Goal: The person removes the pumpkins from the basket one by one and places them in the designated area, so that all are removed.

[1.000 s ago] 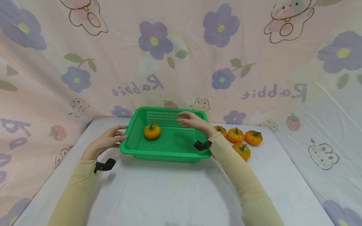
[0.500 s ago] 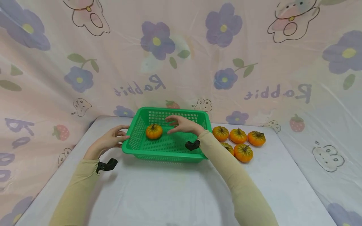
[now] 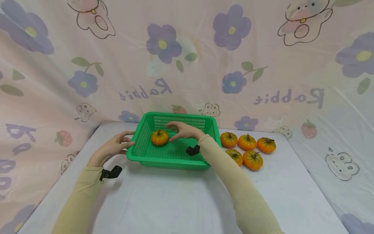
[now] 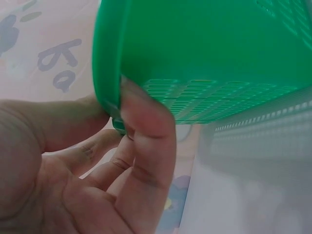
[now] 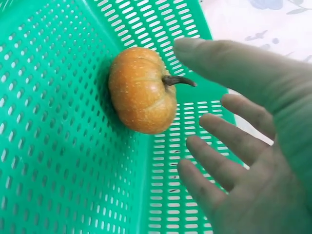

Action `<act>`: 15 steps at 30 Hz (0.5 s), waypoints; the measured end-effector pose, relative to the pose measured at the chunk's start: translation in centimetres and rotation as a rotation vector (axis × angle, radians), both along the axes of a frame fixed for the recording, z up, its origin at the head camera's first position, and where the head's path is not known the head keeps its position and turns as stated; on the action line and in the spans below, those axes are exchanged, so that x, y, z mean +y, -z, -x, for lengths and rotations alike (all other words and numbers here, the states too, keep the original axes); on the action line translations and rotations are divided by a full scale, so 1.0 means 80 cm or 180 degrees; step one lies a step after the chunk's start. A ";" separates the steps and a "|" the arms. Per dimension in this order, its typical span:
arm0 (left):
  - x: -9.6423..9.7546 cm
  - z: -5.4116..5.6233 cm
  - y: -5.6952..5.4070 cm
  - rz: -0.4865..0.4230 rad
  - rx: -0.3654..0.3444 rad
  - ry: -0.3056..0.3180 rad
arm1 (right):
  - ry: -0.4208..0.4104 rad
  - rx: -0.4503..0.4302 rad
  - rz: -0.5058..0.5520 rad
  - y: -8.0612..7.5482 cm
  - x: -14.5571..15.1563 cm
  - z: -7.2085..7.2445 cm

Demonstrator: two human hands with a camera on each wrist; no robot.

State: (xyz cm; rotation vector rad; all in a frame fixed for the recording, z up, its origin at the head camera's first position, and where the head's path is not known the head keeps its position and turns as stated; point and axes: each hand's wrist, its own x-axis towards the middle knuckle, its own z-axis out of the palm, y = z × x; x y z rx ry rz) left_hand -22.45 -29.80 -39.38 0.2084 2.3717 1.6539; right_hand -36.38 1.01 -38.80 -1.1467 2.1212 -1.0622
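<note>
A green plastic basket point(image 3: 175, 164) with slotted walls stands toward the back of the table. Inside it, near the left end, lies one small orange pumpkin point(image 3: 159, 137) with a dark stem, also plain in the right wrist view. My left hand point(image 3: 112, 148) pinches the basket's left rim point(image 4: 108, 58) between thumb and fingers. Over the basket's inside, just right of the pumpkin, hovers my right hand point(image 3: 184, 130). Its fingers point(image 5: 214, 161) and thumb are spread and relaxed, apart from the pumpkin, and hold nothing.
Several more small pumpkins point(image 3: 253, 160) sit in two rows on the white table point(image 3: 163, 201), right of the basket. The right forearm point(image 3: 230, 182) passes over the basket's right front corner. A patterned curtain point(image 3: 198, 78) hangs behind and at both sides.
My right hand has moved left across the basket toward the pumpkin in it, uncovering more of the pumpkins on the right. The left hand stays on the rim.
</note>
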 end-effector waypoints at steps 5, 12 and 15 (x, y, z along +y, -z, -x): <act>0.002 0.001 0.002 -0.0028 0.0010 0.0012 | -0.0005 0.0015 -0.0137 0.002 -0.008 -0.002; 0.001 0.000 -0.001 0.0002 0.0013 0.0004 | 0.0026 0.0040 -0.0333 0.005 -0.022 -0.005; 0.001 0.001 0.000 0.0001 0.0010 0.0002 | 0.0063 0.0055 -0.0385 0.006 -0.027 -0.007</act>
